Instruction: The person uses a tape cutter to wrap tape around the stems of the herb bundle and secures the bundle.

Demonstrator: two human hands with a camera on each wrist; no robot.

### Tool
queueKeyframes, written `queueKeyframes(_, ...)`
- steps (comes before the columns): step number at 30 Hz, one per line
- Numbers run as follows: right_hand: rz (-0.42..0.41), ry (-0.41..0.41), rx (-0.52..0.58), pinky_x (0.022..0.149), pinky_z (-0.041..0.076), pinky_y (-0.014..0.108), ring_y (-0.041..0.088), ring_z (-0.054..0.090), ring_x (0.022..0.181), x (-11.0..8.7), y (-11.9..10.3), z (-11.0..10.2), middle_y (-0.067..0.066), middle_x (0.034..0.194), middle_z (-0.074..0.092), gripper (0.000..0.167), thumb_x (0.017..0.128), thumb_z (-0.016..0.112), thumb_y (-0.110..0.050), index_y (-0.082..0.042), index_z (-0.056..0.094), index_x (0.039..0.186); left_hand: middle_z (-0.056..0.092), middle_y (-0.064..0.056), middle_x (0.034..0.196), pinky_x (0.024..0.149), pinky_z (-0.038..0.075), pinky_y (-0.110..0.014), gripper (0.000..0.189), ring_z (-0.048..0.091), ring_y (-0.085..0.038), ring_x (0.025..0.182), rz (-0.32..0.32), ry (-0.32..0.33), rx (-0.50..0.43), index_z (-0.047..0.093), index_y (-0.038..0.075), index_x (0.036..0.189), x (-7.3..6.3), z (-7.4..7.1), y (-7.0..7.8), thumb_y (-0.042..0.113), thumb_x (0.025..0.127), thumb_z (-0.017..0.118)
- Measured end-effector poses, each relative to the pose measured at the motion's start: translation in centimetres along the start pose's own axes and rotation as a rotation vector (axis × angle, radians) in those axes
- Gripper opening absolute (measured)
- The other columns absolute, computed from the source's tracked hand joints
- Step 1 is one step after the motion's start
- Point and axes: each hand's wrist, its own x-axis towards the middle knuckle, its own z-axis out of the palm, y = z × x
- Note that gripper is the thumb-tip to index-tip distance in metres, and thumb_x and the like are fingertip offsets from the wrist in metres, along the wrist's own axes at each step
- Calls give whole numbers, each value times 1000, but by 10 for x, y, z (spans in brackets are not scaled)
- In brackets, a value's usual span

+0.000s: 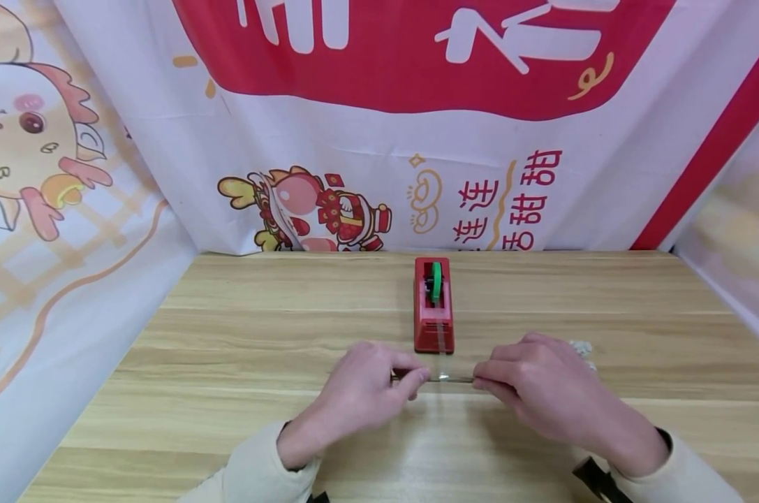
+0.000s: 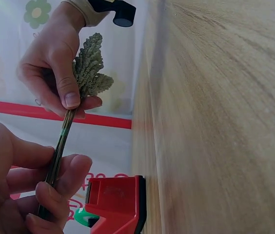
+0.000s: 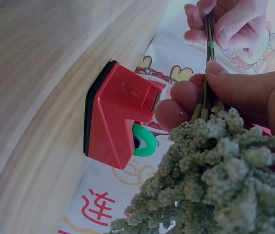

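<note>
A thin bundle of stems (image 1: 457, 380) lies level between my two hands, topped by bumpy grey-green flower heads (image 3: 220, 175). My left hand (image 1: 369, 384) grips the lower stems, fingers curled round them in the left wrist view. Just below the flower heads, my right hand (image 1: 533, 384) pinches the stems between thumb and fingers. Between the hands, a greenish band of tape (image 2: 64, 131) crosses the stems. From the red tape dispenser (image 1: 433, 339), a clear strip of tape (image 1: 441, 341) runs down to the stems. The flower heads are mostly hidden behind my right hand in the head view.
The dispenser holds a green roll (image 1: 436, 281) and stands beyond my hands on the wood-grain table (image 1: 260, 321). A printed cloth (image 1: 366, 147) hangs along the table's back edge, with more cloth at both sides.
</note>
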Motion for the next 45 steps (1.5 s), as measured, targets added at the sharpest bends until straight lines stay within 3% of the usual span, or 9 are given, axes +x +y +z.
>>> queueKeyframes(7, -50, 39, -48, 67, 55, 30, 5, 71, 73, 1, -2, -1, -11, 83, 78, 16, 78, 94, -21, -22, 85, 92, 54, 15, 55, 53, 36, -24, 32, 43, -1, 49, 24, -22, 38, 79, 17, 87, -2, 2, -3, 30, 109, 60)
queueKeyframes(13, -48, 49, -73, 69, 55, 32, 5, 71, 73, 1, -4, -5, -11, 83, 78, 17, 77, 94, -21, -22, 85, 92, 57, 13, 62, 52, 33, -23, 20, 36, 0, 52, 60, 29, 40, 85, 18, 100, -3, 1, -2, 24, 105, 67)
queueKeyframes(19, -38, 88, -95, 66, 51, 31, 5, 70, 71, 2, -7, -4, -11, 83, 77, 19, 77, 94, -23, -21, 84, 92, 57, 8, 61, 50, 32, -22, 16, 31, 0, 51, 49, 65, 12, 86, 16, 108, -3, -1, 0, 23, 102, 72)
queueKeyframes(22, -28, 82, -111, 69, 53, 32, 6, 70, 74, 2, -7, -3, -10, 84, 77, 21, 76, 95, -24, -20, 84, 94, 76, 5, 77, 53, 35, -22, 15, 34, 0, 54, 54, 89, 17, 86, 16, 107, -3, 0, 0, 23, 100, 75)
queueKeyframes(26, -17, 68, -138, 73, 54, 35, 9, 71, 79, 2, -7, -2, -8, 88, 78, 27, 76, 96, -25, -18, 84, 98, 83, 4, 100, 58, 38, -21, 13, 39, 0, 57, 55, 108, 27, 86, 18, 105, -3, 0, 0, 24, 98, 77)
queueKeyframes(36, 43, -20, -140, 77, 46, 37, 12, 62, 89, 1, -6, 3, -10, 95, 79, 27, 86, 88, -26, -22, 83, 112, 84, 3, 100, 58, 40, -21, 9, 47, 0, 59, 72, 145, 33, 86, 18, 101, -1, 2, -1, 21, 94, 82)
queueKeyframes(45, 48, -15, -148, 81, 46, 40, 14, 60, 94, 1, -6, 6, -11, 91, 74, 15, 85, 90, -23, -24, 83, 99, 82, 7, 90, 62, 42, -21, 6, 56, -2, 65, 54, 145, 21, 86, 18, 97, 0, 2, -2, 20, 92, 83)
